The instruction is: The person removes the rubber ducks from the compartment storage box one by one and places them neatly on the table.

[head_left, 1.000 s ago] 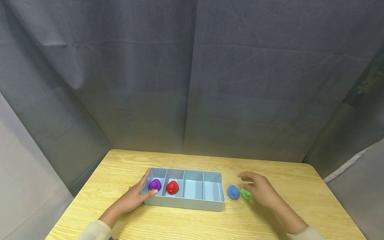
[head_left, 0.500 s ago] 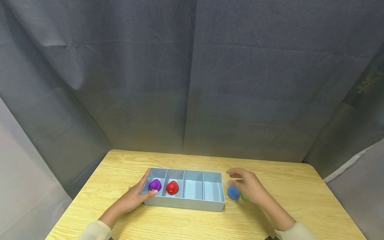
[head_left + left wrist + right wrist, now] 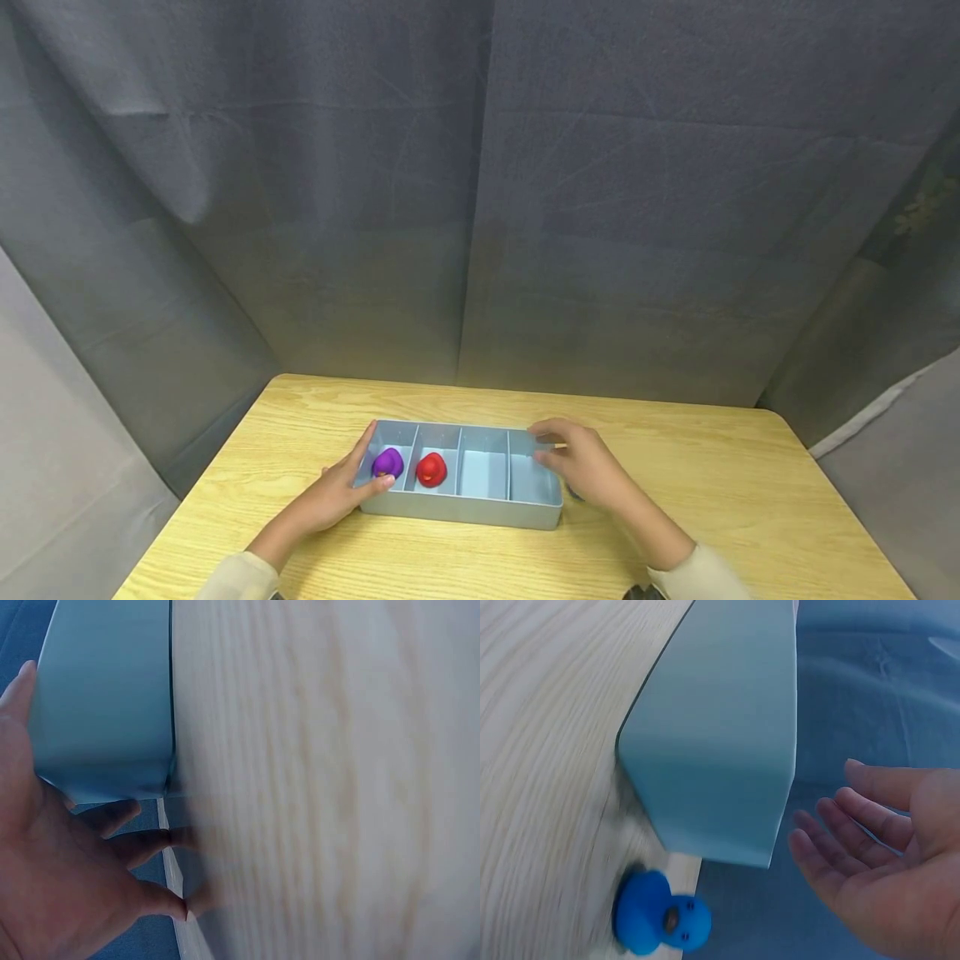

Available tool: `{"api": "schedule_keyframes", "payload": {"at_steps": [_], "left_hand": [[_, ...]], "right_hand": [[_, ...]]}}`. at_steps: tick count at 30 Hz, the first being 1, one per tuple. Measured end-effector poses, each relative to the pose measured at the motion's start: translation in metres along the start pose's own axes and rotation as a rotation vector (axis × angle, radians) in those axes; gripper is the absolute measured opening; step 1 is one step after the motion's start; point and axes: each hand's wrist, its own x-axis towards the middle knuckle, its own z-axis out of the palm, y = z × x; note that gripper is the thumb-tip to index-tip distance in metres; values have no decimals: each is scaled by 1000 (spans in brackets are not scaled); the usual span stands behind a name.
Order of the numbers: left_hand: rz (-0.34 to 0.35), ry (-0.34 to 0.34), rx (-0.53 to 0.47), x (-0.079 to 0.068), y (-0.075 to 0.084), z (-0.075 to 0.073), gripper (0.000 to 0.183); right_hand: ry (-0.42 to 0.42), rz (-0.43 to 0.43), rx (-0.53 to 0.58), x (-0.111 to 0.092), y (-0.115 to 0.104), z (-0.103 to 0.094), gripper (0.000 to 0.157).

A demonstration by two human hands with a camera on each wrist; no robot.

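A pale blue four-part tray point(image 3: 465, 506) sits lengthwise on the table. A purple rubber duck point(image 3: 387, 462) lies in its leftmost compartment and a red rubber duck point(image 3: 431, 470) in the second; the other compartments are bare. My left hand point(image 3: 333, 498) rests at the tray's left end, thumb on the front rim, fingers extended along the side. My right hand point(image 3: 588, 467) hovers over the right end with loosely bent fingers and nothing between them. Mostly covered by it in the head view, a blue rubber duck point(image 3: 641, 911) stands on the table beside the tray.
The wooden table point(image 3: 750, 500) extends to the right and in front of the tray. Grey curtains point(image 3: 600, 250) hang behind its far edge and at both sides.
My right hand has moved left from above the green and blue ducks to the tray's right end. The green duck is now hidden behind it. Left hand and tray stay put.
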Motion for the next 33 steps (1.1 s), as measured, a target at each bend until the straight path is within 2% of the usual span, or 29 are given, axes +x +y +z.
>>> {"api": "schedule_keyframes", "payload": {"at_steps": [7,15,21,33], "left_hand": [[0,3,2,-1,1,0,94],[7,1,4,-1,0,1,95],[-1,-3,-1,-1,0,0,95],[2,-10,-19,-2,5,-2,94]], "right_hand": [[-28,-1,-3,10,-10,20,33],[-65,-2,46,20,-19,41,33],[-102,-28,35,28,-25,56,34],[-153,-22,52,43,-34,88,38]]}}
